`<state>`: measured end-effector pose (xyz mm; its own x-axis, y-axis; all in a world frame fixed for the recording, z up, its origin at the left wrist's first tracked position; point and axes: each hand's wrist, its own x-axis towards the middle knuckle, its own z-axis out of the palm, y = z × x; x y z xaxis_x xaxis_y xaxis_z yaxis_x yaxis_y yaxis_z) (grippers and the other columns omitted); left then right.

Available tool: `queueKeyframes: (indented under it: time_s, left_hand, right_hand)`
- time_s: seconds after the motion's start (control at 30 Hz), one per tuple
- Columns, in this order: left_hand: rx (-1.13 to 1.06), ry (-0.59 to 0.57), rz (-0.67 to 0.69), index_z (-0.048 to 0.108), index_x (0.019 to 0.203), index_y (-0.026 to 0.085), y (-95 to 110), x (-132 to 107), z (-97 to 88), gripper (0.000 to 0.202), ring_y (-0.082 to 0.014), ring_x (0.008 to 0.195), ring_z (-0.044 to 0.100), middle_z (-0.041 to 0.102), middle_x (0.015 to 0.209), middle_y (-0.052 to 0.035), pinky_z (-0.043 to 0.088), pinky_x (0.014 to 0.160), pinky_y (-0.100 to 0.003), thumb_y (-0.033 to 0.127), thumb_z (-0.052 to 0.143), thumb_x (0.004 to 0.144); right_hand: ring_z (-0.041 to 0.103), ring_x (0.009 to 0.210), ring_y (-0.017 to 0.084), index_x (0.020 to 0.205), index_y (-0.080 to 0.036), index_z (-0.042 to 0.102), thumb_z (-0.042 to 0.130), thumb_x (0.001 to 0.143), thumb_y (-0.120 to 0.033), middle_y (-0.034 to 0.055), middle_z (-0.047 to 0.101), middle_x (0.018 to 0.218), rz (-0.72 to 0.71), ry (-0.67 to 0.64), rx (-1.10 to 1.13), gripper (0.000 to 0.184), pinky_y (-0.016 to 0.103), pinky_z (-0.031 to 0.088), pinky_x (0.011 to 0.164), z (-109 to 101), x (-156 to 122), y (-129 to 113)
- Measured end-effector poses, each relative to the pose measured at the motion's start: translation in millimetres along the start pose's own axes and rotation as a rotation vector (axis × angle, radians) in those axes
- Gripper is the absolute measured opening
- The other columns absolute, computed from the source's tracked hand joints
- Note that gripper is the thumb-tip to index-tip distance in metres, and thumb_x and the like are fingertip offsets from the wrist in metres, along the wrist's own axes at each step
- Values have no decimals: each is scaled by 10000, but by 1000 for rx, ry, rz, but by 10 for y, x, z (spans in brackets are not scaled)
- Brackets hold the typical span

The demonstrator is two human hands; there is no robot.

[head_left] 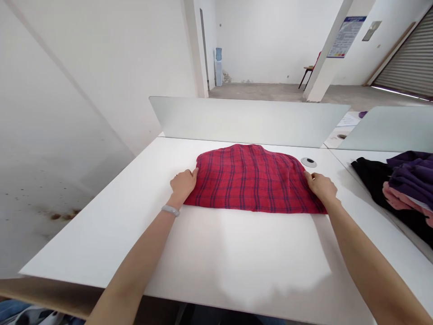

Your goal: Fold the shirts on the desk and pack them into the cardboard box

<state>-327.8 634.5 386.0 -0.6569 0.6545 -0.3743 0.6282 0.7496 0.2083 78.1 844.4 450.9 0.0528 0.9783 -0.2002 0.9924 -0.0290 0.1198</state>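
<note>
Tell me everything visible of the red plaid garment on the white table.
The red plaid garment has dark blue crossing lines and looks like woven cotton. It lies flat and folded, its far edge rounded, on the white table. The left hand touches its left edge, the right hand its right edge.

A narrow, smooth pale grey bangle (pixel 170 210) – the lone adornment in view – circles the wrist of a person's bare left forearm (pixel 135 257), while the right forearm (pixel 368 262), left hand (pixel 183 186) and right hand (pixel 321 188) go bare.
</note>
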Motion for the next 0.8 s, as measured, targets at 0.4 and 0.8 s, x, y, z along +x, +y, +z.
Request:
queueKeyframes:
  time_s: [0.4, 0.8]
  left_hand:
    - [95, 31, 40, 568, 1132, 129, 54, 12, 199, 462, -333, 946, 669, 693, 995, -200, 482, 733, -413, 361, 192, 998]
    - [18, 24, 29, 581, 1145, 121, 300, 443, 138, 475, -350, 1029, 639, 666, 1103, -221, 475, 812, -436, 450, 287, 969]
  right_hand:
    - [640, 978, 329, 1092, -139, 643, 295, 972, -431, 202, 665, 1014, -36, 58, -152, 470, 427, 485, 790, 199, 36, 17]
    - [621, 1042, 345, 1126, -123, 655, 338, 946, -489, 230, 645, 1094, -27, 39, -64, 517, 452, 480, 840, 140, 411, -216]
